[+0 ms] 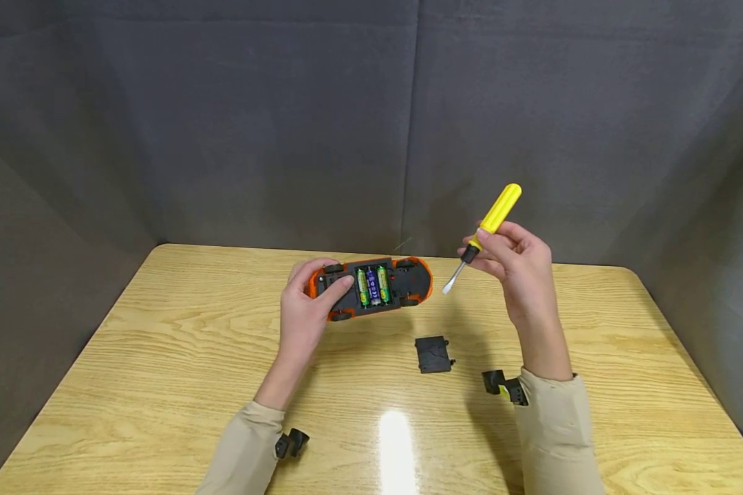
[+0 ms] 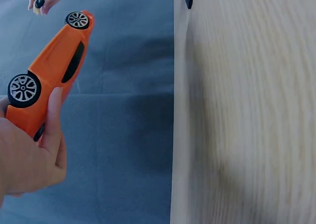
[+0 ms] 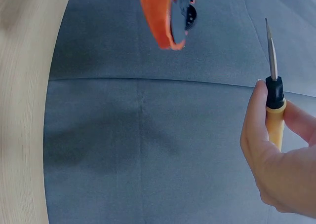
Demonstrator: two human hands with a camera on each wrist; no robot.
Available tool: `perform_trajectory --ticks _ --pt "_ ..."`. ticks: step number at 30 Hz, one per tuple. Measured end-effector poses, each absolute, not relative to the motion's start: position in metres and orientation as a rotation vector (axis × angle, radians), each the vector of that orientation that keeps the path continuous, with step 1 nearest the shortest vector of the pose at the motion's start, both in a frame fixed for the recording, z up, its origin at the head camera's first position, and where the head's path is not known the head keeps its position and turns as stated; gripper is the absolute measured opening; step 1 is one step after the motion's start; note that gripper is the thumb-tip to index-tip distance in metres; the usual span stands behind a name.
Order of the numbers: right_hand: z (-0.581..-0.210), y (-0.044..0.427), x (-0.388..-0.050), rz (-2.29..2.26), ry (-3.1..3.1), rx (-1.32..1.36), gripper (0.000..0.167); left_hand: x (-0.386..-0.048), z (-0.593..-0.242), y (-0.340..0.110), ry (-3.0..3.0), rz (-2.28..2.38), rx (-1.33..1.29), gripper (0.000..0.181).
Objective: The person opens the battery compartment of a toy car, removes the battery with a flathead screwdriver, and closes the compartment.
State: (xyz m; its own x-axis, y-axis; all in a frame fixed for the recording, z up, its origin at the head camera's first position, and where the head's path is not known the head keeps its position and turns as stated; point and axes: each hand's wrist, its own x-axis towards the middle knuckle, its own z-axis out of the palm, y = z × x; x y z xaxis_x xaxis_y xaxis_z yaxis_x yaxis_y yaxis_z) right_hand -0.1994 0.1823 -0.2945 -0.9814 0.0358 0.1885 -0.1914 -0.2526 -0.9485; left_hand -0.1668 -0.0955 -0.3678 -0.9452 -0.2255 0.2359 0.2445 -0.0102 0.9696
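My left hand [image 1: 306, 300] grips the rear or front end of an orange toy car [image 1: 340, 289], its black underside facing me and the thumb lying across it. Three batteries [image 1: 373, 286], two green and one purple, sit side by side in its uncovered compartment. In the left wrist view, the orange car body [image 2: 58, 51] shows two spoked wheels. Between thumb and fingers, my right hand [image 1: 523, 268] pinches a yellow-handled screwdriver [image 1: 500, 208], its flat metal tip pointing down-left, apart from the car. A black battery cover [image 1: 433, 355] lies on the table below the car.
The wooden table [image 1: 179, 357] reaches back to a dark grey cloth [image 1: 272, 137], which also hangs at both sides. A small black camera mount is strapped to each sleeve, the left one [image 1: 292, 443] and the right one [image 1: 504, 387].
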Motion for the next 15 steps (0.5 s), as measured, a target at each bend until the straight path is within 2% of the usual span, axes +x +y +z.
perform_trajectory --ticks 4,9,15 --pt "-0.293 0.184 -0.198 2.364 -1.831 0.187 0.013 -0.168 -0.367 -0.1 -2.0 -1.929 -0.034 0.029" --pt "-0.295 0.189 -0.196 2.36 -1.87 0.159 0.012 -0.167 -0.366 -0.099 -1.983 -2.05 -0.041 0.03" --pt "-0.304 0.202 -0.197 2.3 -2.019 0.149 0.024 -0.168 -0.365 -0.096 -1.939 -2.139 -0.046 0.029"
